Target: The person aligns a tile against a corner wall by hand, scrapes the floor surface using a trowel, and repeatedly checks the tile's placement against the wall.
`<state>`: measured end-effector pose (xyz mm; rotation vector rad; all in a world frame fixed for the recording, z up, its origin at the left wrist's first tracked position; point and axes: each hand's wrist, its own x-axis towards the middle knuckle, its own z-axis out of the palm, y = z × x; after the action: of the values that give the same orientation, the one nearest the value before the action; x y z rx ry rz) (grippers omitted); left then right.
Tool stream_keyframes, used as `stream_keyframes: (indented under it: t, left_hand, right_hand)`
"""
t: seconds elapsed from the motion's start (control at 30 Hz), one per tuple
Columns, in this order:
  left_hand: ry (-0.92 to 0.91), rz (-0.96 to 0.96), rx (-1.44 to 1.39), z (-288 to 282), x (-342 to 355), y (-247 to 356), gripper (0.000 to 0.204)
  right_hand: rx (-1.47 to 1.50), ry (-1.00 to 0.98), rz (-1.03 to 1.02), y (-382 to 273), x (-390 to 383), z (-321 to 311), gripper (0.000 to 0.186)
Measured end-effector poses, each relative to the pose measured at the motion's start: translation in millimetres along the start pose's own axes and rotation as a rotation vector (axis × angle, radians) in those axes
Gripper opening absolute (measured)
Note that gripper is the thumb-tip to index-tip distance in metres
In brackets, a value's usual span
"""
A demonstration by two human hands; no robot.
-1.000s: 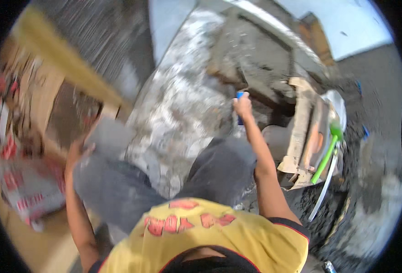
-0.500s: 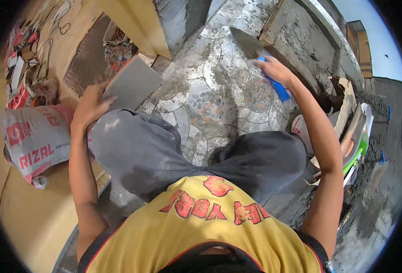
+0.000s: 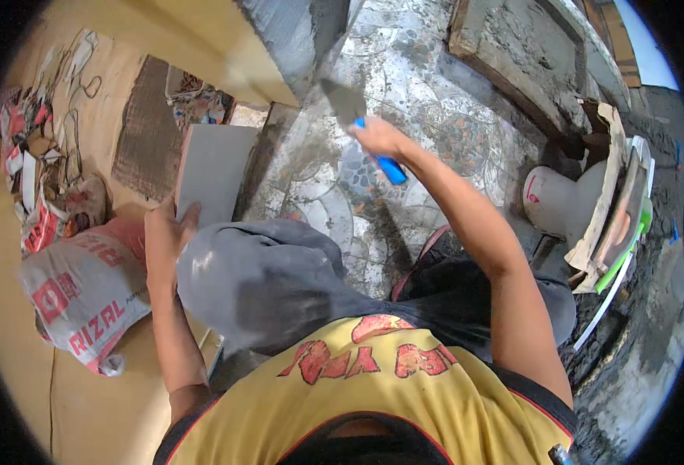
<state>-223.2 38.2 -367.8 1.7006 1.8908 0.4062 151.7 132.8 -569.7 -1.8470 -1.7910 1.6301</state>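
My left hand (image 3: 173, 226) grips the near end of a flat grey tile (image 3: 215, 172), its thumb on the face and its fingers behind the left edge. The tile is tilted and stands just beyond my left knee. In my right hand (image 3: 382, 139) is a trowel (image 3: 345, 102) with a blue handle, the fingers wrapped round it. The trowel's pointed grey blade reaches away to the upper left, above the patterned floor (image 3: 373, 225), and looks slightly blurred. A gap of floor separates trowel and tile.
A cement bag (image 3: 86, 298) lies on the left beside my forearm. Clutter and cords (image 3: 47, 170) are behind it. A wooden mortar trough (image 3: 504, 62) stands at the far right. Nearer are a white bucket (image 3: 547, 200) and torn cardboard (image 3: 601, 194). A yellow panel (image 3: 194, 39) rises ahead.
My right hand has swung left with the trowel, closer to the tile. The tile has turned more upright in my left hand. The whole view has shifted a little.
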Motion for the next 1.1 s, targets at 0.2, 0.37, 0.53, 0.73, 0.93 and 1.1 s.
stream_keyframes:
  t: [0.2, 0.37, 0.53, 0.73, 0.93, 1.1]
  left_hand:
    - [-0.119, -0.019, 0.068, -2, 25, -4, 0.031]
    - [-0.141, 0.04, -0.03, 3, 33, 0, 0.032]
    - [-0.147, -0.021, -0.035, -4, 27, 2, 0.032]
    - [-0.173, -0.083, 0.091, 1, 31, 18, 0.034]
    - [-0.187, -0.087, 0.079, 0, 31, -1, 0.035]
    - [-0.201, -0.011, 0.029, -1, 34, -5, 0.035]
  right_hand:
    - [0.086, 0.076, 0.047, -20, 4, -82, 0.047]
    - [-0.086, 0.256, -0.051, 10, 60, -77, 0.052]
    - [-0.15, 0.102, -0.006, -21, 23, -64, 0.053]
    - [-0.288, 0.044, -0.088, -26, 54, -85, 0.045]
    - [-0.06, 0.159, 0.009, -8, -17, 30, 0.052]
    - [0.799, 0.095, 0.23, -42, -55, -5, 0.03]
